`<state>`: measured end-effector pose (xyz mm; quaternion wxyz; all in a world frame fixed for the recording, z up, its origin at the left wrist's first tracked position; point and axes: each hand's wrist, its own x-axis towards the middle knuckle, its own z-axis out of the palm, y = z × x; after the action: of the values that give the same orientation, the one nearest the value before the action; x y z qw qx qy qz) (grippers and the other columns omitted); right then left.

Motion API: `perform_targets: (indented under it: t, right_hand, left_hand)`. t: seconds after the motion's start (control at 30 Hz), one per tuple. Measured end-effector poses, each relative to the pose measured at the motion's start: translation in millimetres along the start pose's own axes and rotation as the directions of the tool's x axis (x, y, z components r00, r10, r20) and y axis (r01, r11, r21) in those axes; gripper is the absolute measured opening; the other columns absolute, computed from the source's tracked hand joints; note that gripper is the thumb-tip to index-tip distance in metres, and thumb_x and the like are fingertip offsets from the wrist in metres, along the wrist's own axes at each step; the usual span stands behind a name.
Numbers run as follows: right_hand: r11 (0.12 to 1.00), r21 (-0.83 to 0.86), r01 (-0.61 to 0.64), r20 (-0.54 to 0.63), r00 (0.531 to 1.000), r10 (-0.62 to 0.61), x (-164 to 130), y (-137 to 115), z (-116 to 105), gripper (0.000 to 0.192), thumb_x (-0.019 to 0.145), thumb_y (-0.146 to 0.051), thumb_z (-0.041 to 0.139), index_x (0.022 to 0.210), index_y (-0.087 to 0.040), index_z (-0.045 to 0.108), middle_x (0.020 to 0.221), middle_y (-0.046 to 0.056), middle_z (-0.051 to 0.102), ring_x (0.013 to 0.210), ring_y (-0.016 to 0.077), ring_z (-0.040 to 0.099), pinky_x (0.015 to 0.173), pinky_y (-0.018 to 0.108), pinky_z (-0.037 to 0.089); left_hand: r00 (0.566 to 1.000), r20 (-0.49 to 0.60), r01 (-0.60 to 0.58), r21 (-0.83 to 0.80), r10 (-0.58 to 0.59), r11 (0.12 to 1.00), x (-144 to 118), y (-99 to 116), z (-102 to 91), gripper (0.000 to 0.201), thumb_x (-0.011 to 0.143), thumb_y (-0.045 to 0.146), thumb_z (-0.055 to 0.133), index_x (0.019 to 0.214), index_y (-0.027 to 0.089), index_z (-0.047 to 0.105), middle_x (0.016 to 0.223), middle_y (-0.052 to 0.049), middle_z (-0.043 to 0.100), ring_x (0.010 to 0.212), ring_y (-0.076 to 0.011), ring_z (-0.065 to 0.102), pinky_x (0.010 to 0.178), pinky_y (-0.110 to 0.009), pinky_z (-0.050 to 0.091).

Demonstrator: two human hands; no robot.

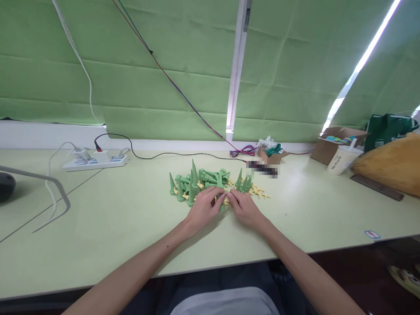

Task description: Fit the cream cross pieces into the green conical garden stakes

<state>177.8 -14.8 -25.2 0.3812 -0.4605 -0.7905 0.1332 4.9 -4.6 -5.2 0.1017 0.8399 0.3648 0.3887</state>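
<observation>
My left hand (206, 203) and my right hand (244, 208) meet over the table, with thumbs and fingers pinched close together. Whatever lies between their fingertips is too small and covered to make out. Behind and left of them is a heap of green plastic cone-shaped pieces (213, 176), some lying down. Several pointed green cones (191, 194) stand upright, with small yellow pieces beside some of them. Beyond my right hand, more green cones (245, 185) stand close together. Small branched yellow plastic pieces (259, 191) lie scattered next to these.
A white power strip (96, 163) with plugs sits at the back left. Along the back are bundled cables (244, 151) and a small open box (272, 156). To the right stand a cup (343, 160), a cardboard box (320, 151) and a yellow-brown bag (390, 162).
</observation>
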Motion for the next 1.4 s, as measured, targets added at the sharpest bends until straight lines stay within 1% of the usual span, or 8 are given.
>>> perform_targets:
  t: [0.2,0.37,0.5,0.57,0.63,0.87,1.13,1.4]
  right_hand:
    - [1.000,-0.010,-0.001,0.011,1.000,0.001,1.5,1.4,0.5,0.035,0.102,-0.035,0.028,0.070,-0.022,0.038,0.058,-0.003,0.041,0.051,0.0135,0.036,0.054,0.028,0.027]
    - [0.999,0.052,-0.008,-0.012,1.000,0.009,0.4,-1.7,-1.2,0.033,0.101,-0.035,0.031,0.072,-0.022,0.040,0.059,-0.003,0.043,0.052,0.0131,0.039,0.054,0.027,0.030]
    - [0.991,0.131,-0.003,0.003,1.000,0.002,-0.6,-5.9,-3.6,0.018,0.099,-0.034,0.039,0.090,-0.022,0.049,0.063,-0.003,0.047,0.055,0.0133,0.043,0.054,0.025,0.032]
    - [0.988,0.156,0.005,0.011,1.000,-0.007,-0.8,-7.0,-4.4,0.014,0.098,-0.032,0.042,0.098,-0.022,0.051,0.064,-0.003,0.048,0.057,0.0137,0.046,0.054,0.025,0.032]
    - [0.986,0.164,0.012,0.018,1.000,-0.015,-0.8,-7.1,-4.8,0.013,0.097,-0.031,0.043,0.100,-0.022,0.051,0.065,-0.003,0.049,0.058,0.0141,0.047,0.055,0.025,0.032]
    - [0.987,0.157,0.030,0.022,0.999,-0.034,-0.2,-5.1,-4.5,0.011,0.097,-0.029,0.043,0.097,-0.022,0.051,0.066,-0.002,0.051,0.059,0.0149,0.049,0.055,0.025,0.033]
    - [0.987,0.154,0.034,0.054,0.998,-0.042,-0.2,-5.5,-6.1,0.010,0.097,-0.026,0.041,0.089,-0.022,0.047,0.065,-0.003,0.051,0.058,0.0138,0.047,0.057,0.024,0.033]
    - [0.992,0.121,0.027,0.059,0.998,-0.034,-0.1,-4.0,-5.4,0.012,0.097,-0.027,0.042,0.088,-0.022,0.049,0.065,-0.003,0.051,0.056,0.0138,0.044,0.057,0.024,0.033]
  left_hand:
    - [1.000,0.011,-0.006,-0.002,0.006,1.000,-0.2,1.2,-0.7,0.021,0.095,0.027,0.044,0.091,0.019,0.064,0.076,-0.002,0.062,0.064,-0.0128,0.053,0.058,-0.025,0.041]
    - [0.998,-0.055,-0.012,-0.006,0.012,1.000,0.1,-2.2,-0.5,0.020,0.094,0.025,0.045,0.092,0.019,0.064,0.081,-0.003,0.065,0.066,-0.0130,0.055,0.060,-0.026,0.043]
    - [0.996,-0.081,0.034,-0.028,-0.036,0.999,0.7,-6.0,0.0,0.020,0.094,0.025,0.045,0.090,0.019,0.064,0.084,-0.003,0.067,0.066,-0.0125,0.057,0.059,-0.025,0.044]
    - [0.994,-0.085,0.059,-0.046,-0.063,0.997,0.9,-6.4,0.0,0.020,0.094,0.026,0.046,0.090,0.019,0.064,0.085,-0.003,0.067,0.066,-0.0120,0.057,0.059,-0.025,0.045]
    - [0.994,-0.083,0.073,-0.061,-0.078,0.995,1.1,-5.8,-0.3,0.020,0.094,0.027,0.046,0.090,0.019,0.064,0.086,-0.002,0.067,0.065,-0.0115,0.057,0.059,-0.024,0.045]
    - [0.993,-0.070,0.084,-0.096,-0.091,0.992,1.8,-2.9,-1.4,0.022,0.093,0.028,0.045,0.088,0.018,0.064,0.085,-0.003,0.068,0.063,-0.0117,0.056,0.057,-0.024,0.045]
    - [0.997,-0.059,0.053,-0.052,-0.056,0.997,1.6,-4.8,-1.0,0.020,0.093,0.024,0.044,0.089,0.019,0.063,0.083,-0.002,0.067,0.068,-0.0131,0.057,0.060,-0.025,0.045]
    - [0.998,-0.046,0.047,-0.024,-0.048,0.999,1.1,-3.6,-2.1,0.019,0.093,0.023,0.045,0.089,0.019,0.063,0.083,-0.002,0.066,0.072,-0.0140,0.058,0.062,-0.026,0.044]
